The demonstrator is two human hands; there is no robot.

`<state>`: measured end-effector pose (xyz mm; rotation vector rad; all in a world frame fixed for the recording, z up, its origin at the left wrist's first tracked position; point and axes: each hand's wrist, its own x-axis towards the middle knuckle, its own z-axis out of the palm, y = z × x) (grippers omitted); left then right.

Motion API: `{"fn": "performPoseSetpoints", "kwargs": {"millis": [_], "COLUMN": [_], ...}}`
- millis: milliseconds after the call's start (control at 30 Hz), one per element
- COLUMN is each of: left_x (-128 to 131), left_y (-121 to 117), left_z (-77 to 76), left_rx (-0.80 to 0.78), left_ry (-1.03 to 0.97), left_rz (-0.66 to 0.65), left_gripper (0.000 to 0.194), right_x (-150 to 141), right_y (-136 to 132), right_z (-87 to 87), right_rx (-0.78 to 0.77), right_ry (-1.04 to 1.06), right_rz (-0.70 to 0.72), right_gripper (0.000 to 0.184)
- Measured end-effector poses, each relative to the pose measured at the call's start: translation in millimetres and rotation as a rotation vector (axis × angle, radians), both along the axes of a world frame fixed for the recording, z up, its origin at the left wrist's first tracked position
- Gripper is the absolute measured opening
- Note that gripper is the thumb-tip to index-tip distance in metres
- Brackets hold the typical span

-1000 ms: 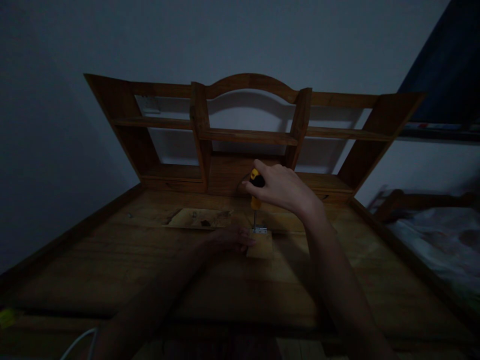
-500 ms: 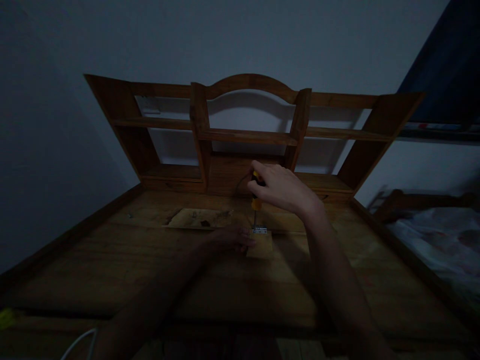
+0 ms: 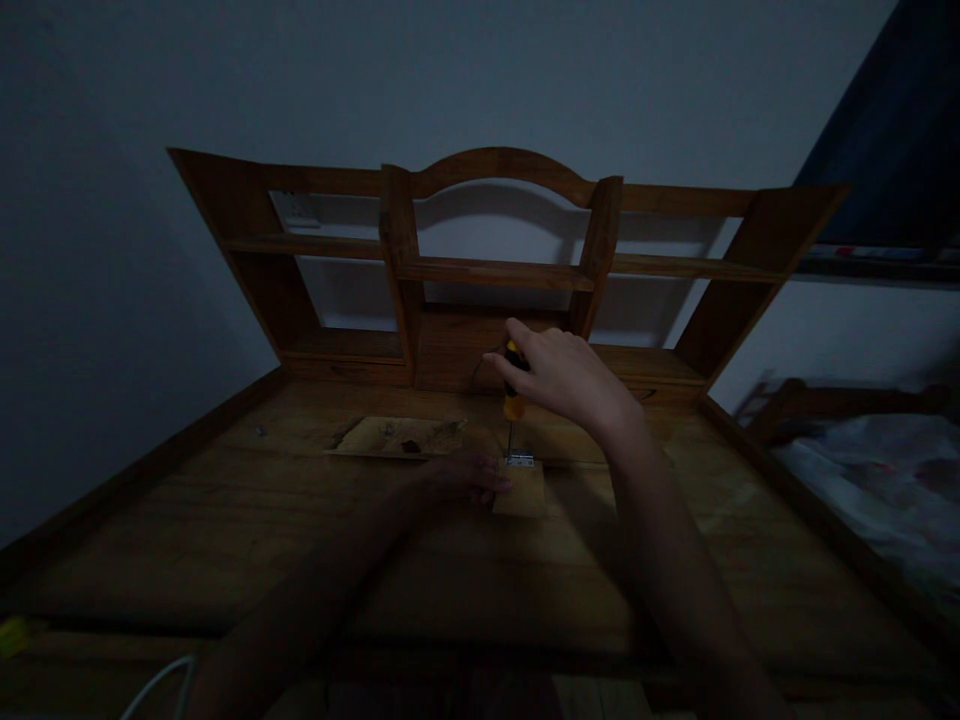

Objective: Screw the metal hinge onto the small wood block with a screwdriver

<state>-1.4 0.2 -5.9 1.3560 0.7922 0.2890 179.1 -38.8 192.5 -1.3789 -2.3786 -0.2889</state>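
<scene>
My right hand (image 3: 559, 375) is closed around the yellow-and-black handle of a screwdriver (image 3: 514, 408). The screwdriver stands nearly upright, its thin shaft reaching down to the left part of a small metal hinge (image 3: 520, 460). That hinge lies along the far edge of a small square wooden board (image 3: 525, 492) on the desk. At the board's left side, my left hand (image 3: 469, 475) grips the edge with curled fingers; dim light hides part of them. Further left lies a longer pale strip of wood (image 3: 397, 436) with a dark, damaged spot.
The wooden desk (image 3: 285, 510) carries a shelf unit (image 3: 495, 270) along its back, against the wall. A tiny metal piece (image 3: 260, 431) lies at left. A white cable (image 3: 161, 685) and a yellow object (image 3: 13, 636) show at lower left. Bedding (image 3: 877, 480) is at right.
The fingers of my right hand have shifted slightly on the screwdriver handle, the thumb reaching a little further left. The hinge, board and left hand look about the same.
</scene>
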Motion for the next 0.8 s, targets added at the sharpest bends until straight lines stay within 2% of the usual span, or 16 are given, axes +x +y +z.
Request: {"fn": "performPoseSetpoints", "kwargs": {"millis": [67,267,433,633,800], "left_x": [0.3,1.0,0.0,0.2,0.3], "left_y": [-1.0,-3.4,-3.5,0.1,-1.6], "left_z": [1.3,2.4,1.9,-4.5,-2.2], "left_rx": [0.003,0.027,0.041,0.025,0.042], "left_ry": [0.008,0.018,0.001,0.002,-0.012], "left_rz": [0.002,0.029,0.015,-0.002,0.015], "left_gripper": [0.039,0.038,0.036,0.037,0.031], "right_x": [0.4,0.6,0.9,3.2,3.3], "right_y": [0.2,4.7,4.7,6.1,10.3], "right_z": [0.3,-0.3,-1.4,-1.5,-3.3], "right_rx": [-0.023,-0.044,-0.022,-0.070,-0.061], "right_ry": [0.025,0.048,0.055,0.118,0.134], "right_rz": [0.005,0.094,0.044,0.147,0.167], "right_gripper": [0.042,0.022,0.040,0.025,0.036]}}
